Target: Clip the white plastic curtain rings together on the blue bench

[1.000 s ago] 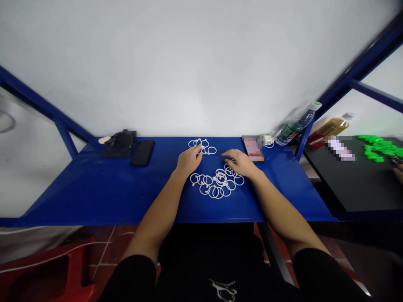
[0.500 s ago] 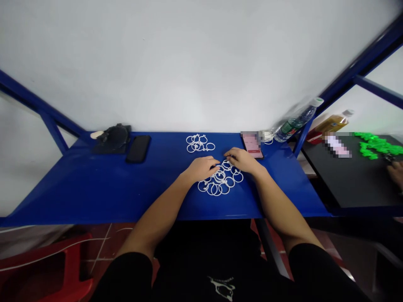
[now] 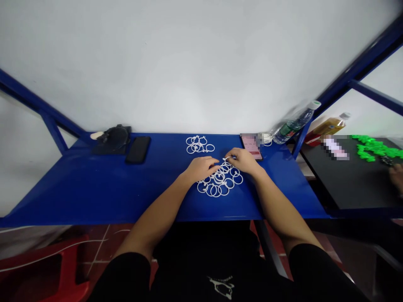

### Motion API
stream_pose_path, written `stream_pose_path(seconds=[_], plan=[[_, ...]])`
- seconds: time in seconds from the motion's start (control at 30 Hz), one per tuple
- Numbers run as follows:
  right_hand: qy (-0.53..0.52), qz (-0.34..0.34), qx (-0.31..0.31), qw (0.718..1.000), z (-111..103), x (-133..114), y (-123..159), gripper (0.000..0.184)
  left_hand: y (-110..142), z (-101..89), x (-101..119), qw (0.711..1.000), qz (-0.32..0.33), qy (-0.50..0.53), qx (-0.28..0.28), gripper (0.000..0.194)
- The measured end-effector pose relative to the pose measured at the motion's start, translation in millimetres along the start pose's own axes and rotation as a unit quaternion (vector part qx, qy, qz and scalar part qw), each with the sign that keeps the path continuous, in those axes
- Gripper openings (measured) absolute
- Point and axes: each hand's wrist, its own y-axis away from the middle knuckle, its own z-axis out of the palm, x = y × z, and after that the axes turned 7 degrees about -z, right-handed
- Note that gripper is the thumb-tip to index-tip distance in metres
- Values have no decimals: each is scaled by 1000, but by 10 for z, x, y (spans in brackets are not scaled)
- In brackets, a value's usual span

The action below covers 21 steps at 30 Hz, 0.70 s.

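Observation:
A loose heap of several white plastic rings [image 3: 220,181] lies on the blue table [image 3: 94,184] in front of me. My left hand [image 3: 201,167] rests at the heap's left edge, its fingers curled on a ring. At the heap's far side my right hand [image 3: 243,160] pinches a white ring [image 3: 227,159] between thumb and fingers. A second, smaller cluster of white rings [image 3: 198,144] sits farther back near the wall, apart from both hands.
A black phone [image 3: 138,149] and a dark bundle [image 3: 113,138] lie at the back left. A phone with a lit screen [image 3: 252,147], a coiled cable and a plastic bottle [image 3: 294,123] sit at the back right. Another person's hand [image 3: 397,174] works by green parts [image 3: 374,147] on a black table.
My left hand drew back from the far ring cluster to the near heap. My right hand stayed at the heap and closed on a ring.

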Motion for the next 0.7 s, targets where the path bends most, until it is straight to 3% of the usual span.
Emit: stream_pose_path(seconds=[0.1,0.33,0.5,0.7], plan=[[-49,9,82,995,140,-178,-28,17,-1,5,20,999,2,24,49,25],[-125,-21,129,984,295,-386,-29,21,-36,16,-9,978,-13,60,199,12],[-154,-27,132,979,243,-389,-19,27,-44,20,8,966,40,82,243,14],[-221,-25,88,971,280,-425,-6,37,-36,30,23,960,43,108,254,13]])
